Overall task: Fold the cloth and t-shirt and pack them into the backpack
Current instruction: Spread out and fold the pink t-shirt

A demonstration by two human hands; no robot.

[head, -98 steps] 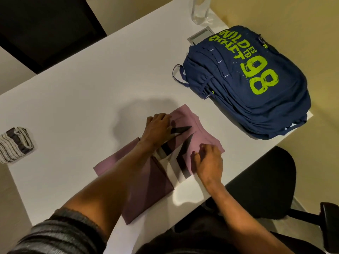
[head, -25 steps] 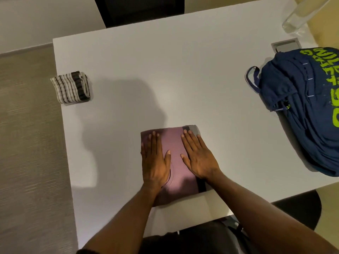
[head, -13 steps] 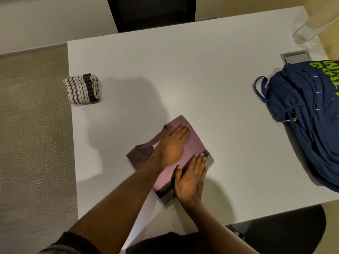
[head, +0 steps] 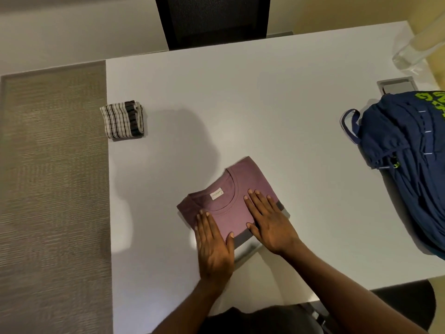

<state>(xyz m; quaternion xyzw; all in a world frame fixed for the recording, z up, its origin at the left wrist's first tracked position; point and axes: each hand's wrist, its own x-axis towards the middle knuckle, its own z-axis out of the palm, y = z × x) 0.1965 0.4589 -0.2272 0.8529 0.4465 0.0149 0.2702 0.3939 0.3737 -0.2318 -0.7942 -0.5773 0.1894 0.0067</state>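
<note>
Folded mauve t-shirt (head: 250, 179) lies near front edge of white bench (head: 265, 104), collar and label up. Left hand (head: 213, 244) flat on its near left corner, fingers straight, gripping nothing. Right hand (head: 269, 220) flat on right side, fingers slightly spread, likewise pressing only. Folded striped cloth (head: 121, 119) at left bench edge, well apart. Navy backpack (head: 407, 153) lies at right, carry loop toward shirt. Grey inset hatch (head: 396, 86) and clear vessel (head: 414, 49) behind it. Black chair (head: 212, 20) beyond far edge.

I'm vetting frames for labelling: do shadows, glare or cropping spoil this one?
Head view: lighting is dim; a soft shadow darkens the table beyond the t-shirt; a bright patch sits beside the left hand; the backpack is cropped at the right edge; the label print is too small to read.
</note>
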